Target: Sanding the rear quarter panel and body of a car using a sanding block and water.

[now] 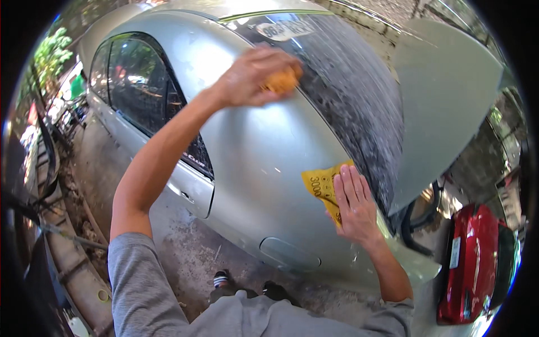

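Observation:
A silver-grey car body panel (264, 146) curves beneath both arms, between the side window and the rear glass. My left hand (250, 76) is closed round an orange sponge (282, 80), up by the edge of the rear glass; motion blurs hand and sponge a little. Lower down, my right hand (355, 205) holds a yellow sheet of sandpaper (323, 182) against the panel, fingers stretched together over its right part. Dark printing shows on the sheet, and its lower part is bent. The fuel flap (289, 254) sits closed below and left of that hand.
Wet, whitish streaks cover the rear glass (353, 84). The boot lid (443, 106) stands raised at the right. A red car (474, 264) is parked at the lower right. Metal frames and clutter (62, 224) line the left side. My feet (222, 279) stand on concrete beside the car.

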